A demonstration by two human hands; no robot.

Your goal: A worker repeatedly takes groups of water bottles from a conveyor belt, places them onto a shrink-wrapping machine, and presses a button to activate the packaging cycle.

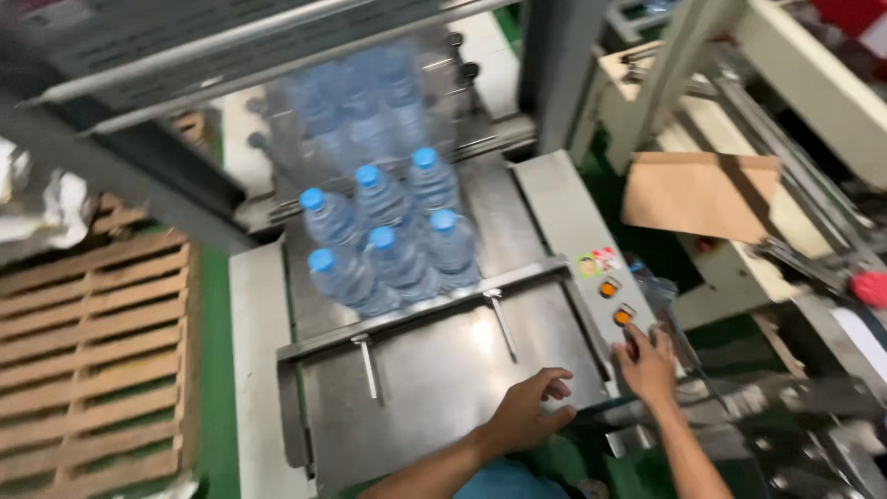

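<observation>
My left hand rests with fingers spread on the near right part of a steel machine table, holding nothing. At the control strip on the table's right edge, my right hand has a finger pressed on or touching an orange button. A second orange button sits just above it. Several clear water bottles with blue caps stand grouped on the steel bed beyond a metal bar. More bottles, blurred, stand farther back inside the machine.
A wooden pallet lies on the green floor at the left. A flat brown cardboard sheet sits on a cream machine frame at the right. Dark machine housing spans the top left. A red object shows at the right edge.
</observation>
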